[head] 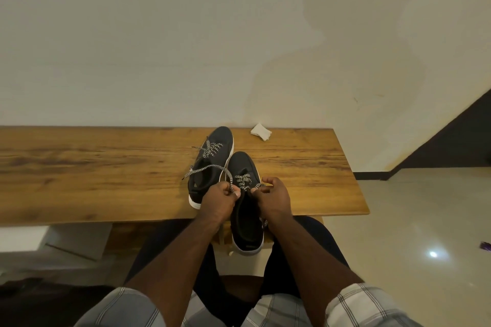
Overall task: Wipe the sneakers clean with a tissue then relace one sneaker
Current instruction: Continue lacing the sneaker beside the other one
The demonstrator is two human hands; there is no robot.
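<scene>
Fingers of the left hand [218, 200] pinched the lace [210, 168]; the right hand [273, 198] pinched near the eyelets of the near sneaker [245, 210], half over the wooden bench [106, 167] edge. The tissue [261, 131] lay behind, beside the pale wall [186, 48].

Two dark grey sneakers with white soles lie toes-away on the wood. The far sneaker [212, 164] sits fully on the surface, left of centre, its speckled black-and-white laces loose. The near sneaker [245, 204] lies just right of it, touching, heel overhanging the near edge, its lace [210, 168] trailing left. A crumpled white tissue [261, 132] rests at the far edge, right of the sneakers.
</scene>
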